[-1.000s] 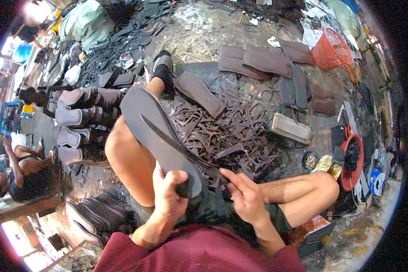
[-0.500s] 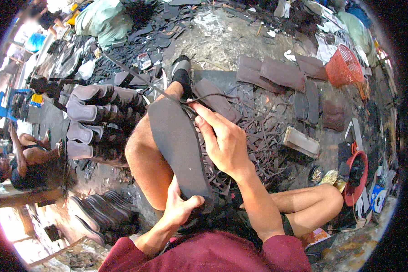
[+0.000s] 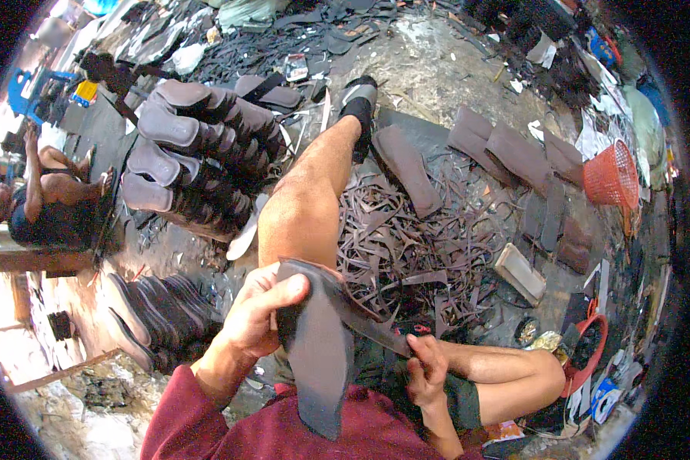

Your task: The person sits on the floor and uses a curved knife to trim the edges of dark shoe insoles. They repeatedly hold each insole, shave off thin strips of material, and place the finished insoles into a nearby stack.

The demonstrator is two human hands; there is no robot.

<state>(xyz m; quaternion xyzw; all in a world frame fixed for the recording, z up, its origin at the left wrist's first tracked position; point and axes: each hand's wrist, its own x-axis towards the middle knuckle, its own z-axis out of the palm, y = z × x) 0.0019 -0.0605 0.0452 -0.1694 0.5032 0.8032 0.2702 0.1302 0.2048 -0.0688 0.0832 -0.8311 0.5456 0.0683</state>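
A dark grey shoe sole (image 3: 318, 368) hangs tilted in front of my chest, one end toward my knee. My left hand (image 3: 249, 318) is closed round its upper end, thumb pressed on the flat face. From that end a long dark strip (image 3: 372, 330) runs down to the right, standing away from the sole's lower part. The fingers of my right hand (image 3: 428, 368) pinch the strip's far end. Whether the strip is still joined to the sole near my left hand cannot be made out.
Cut strips (image 3: 399, 253) lie heaped between my legs. Stacked soles (image 3: 184, 176) and a row of soles (image 3: 169, 307) stand left. Dark sheets (image 3: 514, 153), a pale block (image 3: 520, 274) and a red basket (image 3: 612, 176) lie right. Another person (image 3: 46, 192) sits far left.
The sole has come off my raised leg toward my chest and turned. My left hand moved from its near end to the upper end; my right hand drew back toward me with the strip.
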